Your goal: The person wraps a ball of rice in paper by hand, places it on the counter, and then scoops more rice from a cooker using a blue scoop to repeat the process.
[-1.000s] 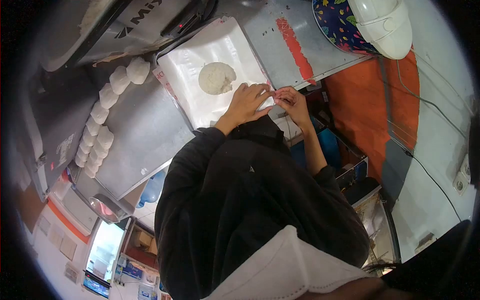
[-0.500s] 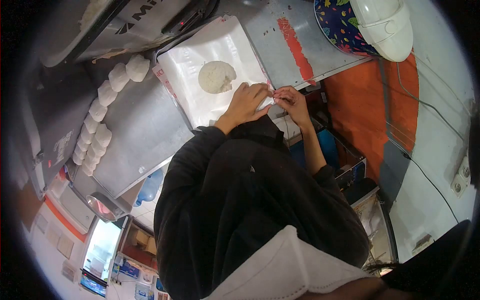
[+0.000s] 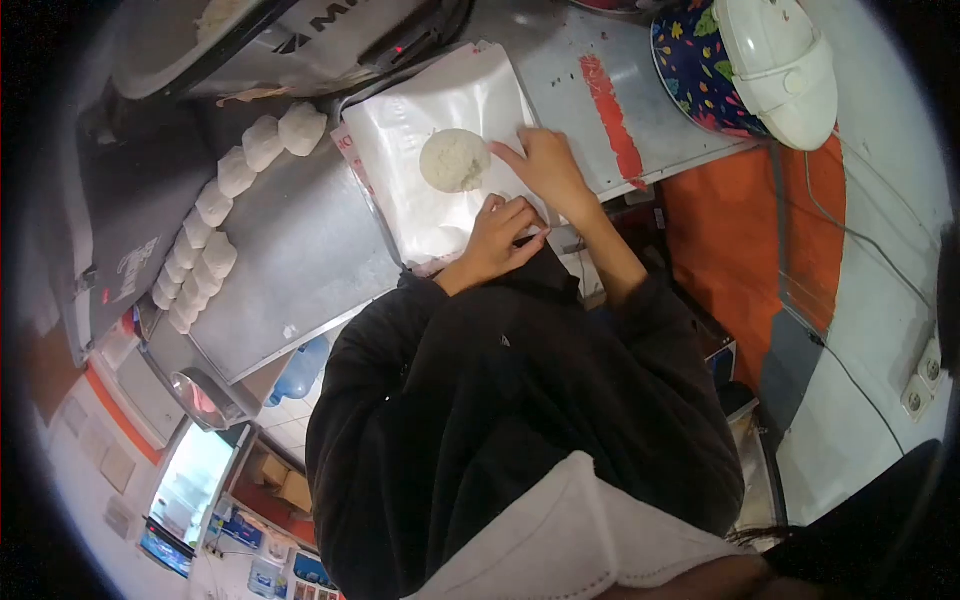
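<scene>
A round, white mound that looks like cooked rice lies on a stack of white paper sheets, its right side broken and crumbly. At the near edge of the stack, my left hand is closed, fingers bent and thumb pressed toward them, with a bit of white paper showing between. My right hand is over the right side of the sheets, holding nothing, thumb apart from the fingers and pointing toward the mound. The fingertips of my right hand are partly blurred.
Several white wrapped bundles stand in rows on the metal table at left. A grey machine is behind them. At the back right stands a patterned container with a white lid. An orange wall borders the table's right end.
My right hand has left the paper's near corner, moved up and left toward the mound, and opened. My left hand stays near the corner. The whole view has shifted slightly.
</scene>
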`<action>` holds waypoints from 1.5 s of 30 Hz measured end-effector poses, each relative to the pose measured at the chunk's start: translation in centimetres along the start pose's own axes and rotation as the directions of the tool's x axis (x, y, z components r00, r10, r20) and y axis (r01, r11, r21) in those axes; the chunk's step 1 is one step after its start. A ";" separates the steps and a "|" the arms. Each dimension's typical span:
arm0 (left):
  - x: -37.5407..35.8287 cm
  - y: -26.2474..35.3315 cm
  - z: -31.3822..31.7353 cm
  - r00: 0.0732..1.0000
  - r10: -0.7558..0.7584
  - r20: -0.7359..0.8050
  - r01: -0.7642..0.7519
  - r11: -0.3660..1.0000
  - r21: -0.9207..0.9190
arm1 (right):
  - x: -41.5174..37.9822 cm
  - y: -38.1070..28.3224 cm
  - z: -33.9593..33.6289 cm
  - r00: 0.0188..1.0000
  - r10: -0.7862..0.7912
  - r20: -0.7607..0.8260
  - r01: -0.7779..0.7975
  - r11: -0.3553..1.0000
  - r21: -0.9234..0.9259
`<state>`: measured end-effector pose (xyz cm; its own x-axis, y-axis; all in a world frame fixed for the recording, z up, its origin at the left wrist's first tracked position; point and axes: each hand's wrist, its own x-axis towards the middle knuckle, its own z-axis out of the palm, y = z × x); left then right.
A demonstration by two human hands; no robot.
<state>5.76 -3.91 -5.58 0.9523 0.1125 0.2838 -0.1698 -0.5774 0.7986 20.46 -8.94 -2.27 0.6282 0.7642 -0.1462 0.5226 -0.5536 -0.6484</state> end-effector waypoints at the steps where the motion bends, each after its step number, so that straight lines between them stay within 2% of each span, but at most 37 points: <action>1: 0.1 0.2 0.2 1.000 -0.006 0.008 0.006 1.000 0.011 | 2.4 -0.5 1.3 0.997 0.013 -0.074 -0.010 0.999 0.035; 2: 0.5 0.4 0.1 1.000 -0.010 -0.002 0.010 1.000 0.024 | 4.5 -0.7 2.3 0.989 0.029 -0.144 -0.018 0.997 0.075; 3: 1.1 0.7 -0.2 0.997 0.005 0.083 -0.007 1.000 0.027 | 6.3 -0.2 2.8 0.990 0.011 -0.142 0.000 0.997 0.078; 4: 1.5 0.8 -0.6 0.985 0.017 0.170 -0.022 0.999 0.028 | 7.9 0.2 3.1 0.972 -0.081 -0.222 0.098 0.993 0.066; 5: 1.5 0.5 -0.9 0.984 0.021 0.178 -0.036 0.996 0.083 | 9.0 0.4 3.2 0.938 -0.173 -0.302 0.196 0.980 0.047; 6: 2.2 -0.3 -2.0 0.986 0.016 0.168 -0.033 0.995 0.096 | 9.2 -0.2 1.9 0.935 -0.187 -0.301 0.212 0.976 0.050; 8: 4.0 -2.9 -5.0 0.991 -0.010 -0.132 0.034 0.983 0.180 | 8.2 -0.3 -1.1 0.958 -0.250 -0.141 0.280 0.921 0.271; 9: 5.7 -2.9 -7.6 0.968 -0.058 -0.245 0.124 0.957 0.264 | 8.1 0.5 -1.7 0.958 -0.254 -0.130 0.281 0.920 0.271; 10: 7.2 -3.1 -10.3 0.929 -0.091 -0.358 0.219 0.917 0.334 | 8.1 1.4 -2.2 0.964 -0.264 0.027 0.226 0.870 0.438; 11: 7.4 -4.9 -12.4 0.972 -0.089 -0.218 0.182 0.872 0.455 | 8.3 2.1 -2.5 0.939 -0.293 0.180 0.138 0.801 0.582; 12: 7.4 -6.3 -13.9 0.992 -0.101 -0.073 0.125 0.817 0.563 | 8.4 2.5 -2.7 0.936 -0.298 0.187 0.139 0.802 0.581; 13: 7.5 -6.5 -14.4 0.991 -0.101 -0.082 0.130 0.815 0.565 | 8.8 2.8 -2.9 0.893 -0.318 0.319 0.052 0.776 0.628; 14: 7.9 -6.7 -14.8 0.962 -0.213 0.171 0.066 0.790 0.610 | 9.3 3.0 -3.0 0.831 -0.341 0.440 -0.040 0.752 0.658; 15: 8.2 -6.8 -15.1 0.853 -0.322 0.411 -0.013 0.774 0.633 | 9.7 3.2 -2.9 0.833 -0.339 0.438 -0.040 0.753 0.657; 16: 8.9 -6.9 -15.0 0.852 -0.319 0.416 -0.017 0.777 0.630 | 9.9 3.4 -2.7 0.827 -0.302 0.474 0.062 0.887 0.457; 17: 9.8 -6.8 -14.8 0.736 -0.445 0.510 0.095 0.814 0.572 | 9.9 3.5 -2.5 0.826 -0.256 0.503 0.160 0.961 0.225; 18: 10.6 -6.5 -15.0 0.587 -0.539 0.604 0.217 0.823 0.524 | 9.3 3.7 -2.1 0.826 -0.250 0.505 0.153 0.962 0.227; 19: 11.5 -6.2 -15.8 0.483 -0.561 0.673 0.382 0.826 0.414 | 9.1 3.8 -1.8 0.883 -0.197 0.427 0.097 0.965 0.245; 20: 11.5 -7.2 -15.9 0.490 -0.561 0.667 0.379 0.826 0.417 | 9.3 3.6 -1.7 0.929 -0.143 0.341 0.051 0.963 0.265; 21: 11.1 -8.6 -15.5 0.534 -0.518 0.668 0.423 0.848 0.319 | 8.7 2.7 -2.1 0.931 -0.146 0.335 0.056 0.963 0.263; 22: 10.6 -9.9 -14.9 0.579 -0.473 0.665 0.457 0.863 0.216 | 7.3 1.8 -2.6 0.962 0.091 0.259 -0.151 0.963 0.223; 23: 10.0 -10.4 -14.2 0.531 -0.521 0.669 0.522 0.823 0.226 | 5.9 1.0 -3.1 0.930 0.326 0.171 -0.357 0.912 0.202; 24: 9.8 -8.9 -14.6 0.550 -0.462 0.696 0.549 0.828 0.116 | 4.2 0.9 -3.0 0.929 0.330 0.168 -0.361 0.910 0.203; 26: 8.5 -8.1 -14.4 0.608 -0.361 0.707 0.601 0.792 -0.113 | 1.0 1.5 -1.6 0.961 0.273 0.052 -0.271 0.879 0.392; 27: 8.2 -8.6 -14.3 0.605 -0.361 0.709 0.604 0.789 -0.114 | 0.0 1.6 -1.1 0.960 0.276 0.055 -0.275 0.878 0.392; 29: 8.1 -9.2 -14.4 0.535 -0.331 0.777 0.746 0.616 -0.252 | -1.2 1.5 -0.4 0.993 0.002 0.119 -0.043 0.936 0.348; 30: 8.3 -9.0 -14.4 0.534 -0.331 0.778 0.746 0.617 -0.250 | -1.2 1.4 -0.1 0.993 0.002 0.117 -0.044 0.936 0.349; 32: 8.6 -8.4 -14.5 0.472 -0.480 0.739 0.782 0.616 -0.099 | -1.1 1.0 0.2 0.996 -0.011 -0.090 0.024 0.990 0.140; 33: 8.3 -8.3 -14.2 0.475 -0.480 0.738 0.780 0.618 -0.100 | -1.3 1.0 0.1 0.996 -0.013 -0.092 0.026 0.990 0.139; 35: 6.9 -8.6 -13.2 0.659 -0.338 0.672 0.584 0.793 -0.174 | -1.9 1.2 -0.1 0.993 0.122 -0.011 -0.119 0.982 0.148; 36: 6.4 -8.6 -12.7 0.659 -0.343 0.669 0.586 0.792 -0.171 | -2.5 1.2 0.0 0.993 0.117 -0.009 -0.114 0.982 0.151; 38: 5.8 -8.2 -11.4 0.749 -0.318 0.581 0.365 0.930 0.039 | -3.8 1.6 0.5 0.990 0.093 0.106 -0.121 0.943 0.310; 39: 5.6 -7.9 -10.9 0.746 -0.342 0.572 0.379 0.924 0.057 | -4.0 1.9 1.2 0.994 0.112 0.010 -0.109 0.934 0.341; 40: 5.4 -7.7 -10.4 0.747 -0.344 0.569 0.383 0.922 0.055 | -4.3 2.5 1.4 0.994 0.110 0.014 -0.108 0.935 0.339; 42: 4.9 -6.8 -9.3 0.796 -0.407 0.448 0.366 0.913 0.179 | -4.9 1.4 0.4 0.960 0.268 0.078 -0.276 0.880 0.387; 43: 4.4 -6.3 -8.8 0.793 -0.410 0.451 0.373 0.912 0.173 | -5.3 1.6 0.3 0.958 0.272 0.086 -0.284 0.879 0.384; 45: 3.9 -5.1 -8.3 0.872 -0.379 0.310 0.285 0.908 0.308 | -5.9 1.9 -0.3 0.963 -0.075 0.260 -0.028 0.928 0.372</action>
<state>8.20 6.14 -4.14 0.9733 0.0666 -0.2199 0.1958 -0.7409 0.6424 17.94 -14.56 -2.36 0.4159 0.8631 -0.2864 0.2528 -0.4123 -0.8753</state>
